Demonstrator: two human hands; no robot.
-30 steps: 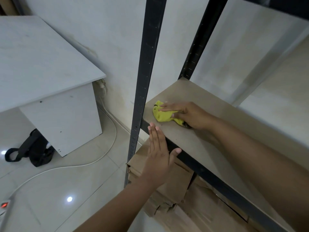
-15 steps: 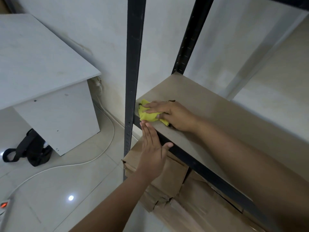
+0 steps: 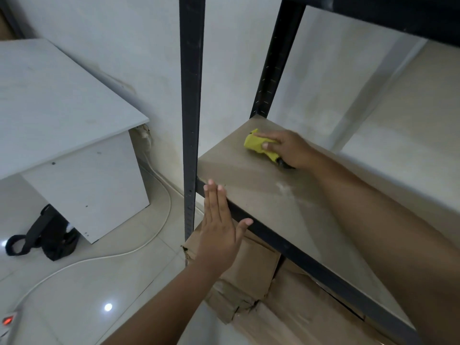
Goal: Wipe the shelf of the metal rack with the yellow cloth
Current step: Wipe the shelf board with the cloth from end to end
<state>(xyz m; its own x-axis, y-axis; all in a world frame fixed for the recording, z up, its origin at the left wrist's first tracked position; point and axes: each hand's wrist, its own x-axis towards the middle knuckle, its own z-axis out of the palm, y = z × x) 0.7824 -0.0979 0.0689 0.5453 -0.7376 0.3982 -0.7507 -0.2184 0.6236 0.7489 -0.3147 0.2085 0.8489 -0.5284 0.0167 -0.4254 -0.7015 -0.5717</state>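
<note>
The rack's brown shelf board (image 3: 281,202) sits in a black metal frame (image 3: 190,95). My right hand (image 3: 290,148) presses a crumpled yellow cloth (image 3: 258,145) flat on the board near its back left corner. My left hand (image 3: 220,229) is held flat, fingers together and thumb out, against the shelf's black front rail near the front post; it holds nothing. A pale dusty patch shows on the board in front of the cloth.
A white desk (image 3: 62,115) stands to the left. Under it lies a black bag (image 3: 47,237), and a white cable (image 3: 112,255) runs over the tiled floor. Flattened cardboard (image 3: 251,282) lies under the shelf. A power strip with a red light (image 3: 7,321) is at bottom left.
My right hand has slid the yellow cloth from the front left edge of the board back toward the rear post. My left hand stays at the front rail.
</note>
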